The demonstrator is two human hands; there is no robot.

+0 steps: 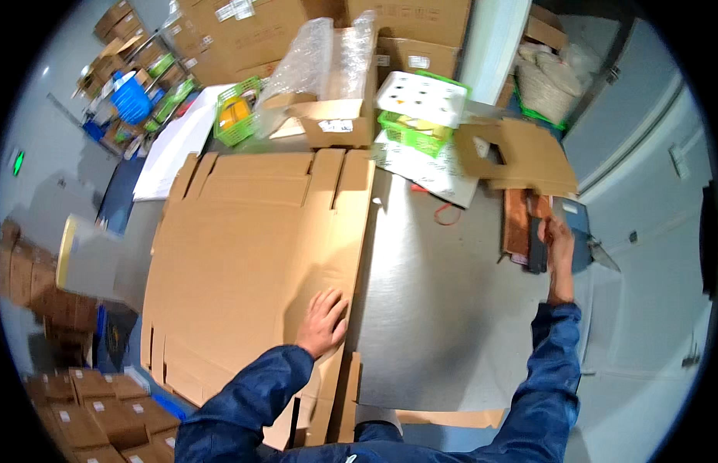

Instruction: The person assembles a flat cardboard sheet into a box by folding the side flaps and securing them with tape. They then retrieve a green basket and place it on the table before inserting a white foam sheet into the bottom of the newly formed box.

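We are pressing our left hand (pixel 324 322), open and flat, on the large flattened cardboard box (pixel 251 262) lying across the steel table (pixel 444 309). Our right hand (pixel 558 245) is closing its fingers around a dark tool (pixel 537 251) at the table's right edge, beside a brown wooden block (pixel 517 222).

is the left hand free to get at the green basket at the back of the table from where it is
Probably not without leaning. The left hand rests flat on the big flattened cardboard sheet at the near edge, and the green basket sits far across the metal table. Nothing blocks the path; it is just a long stretch.
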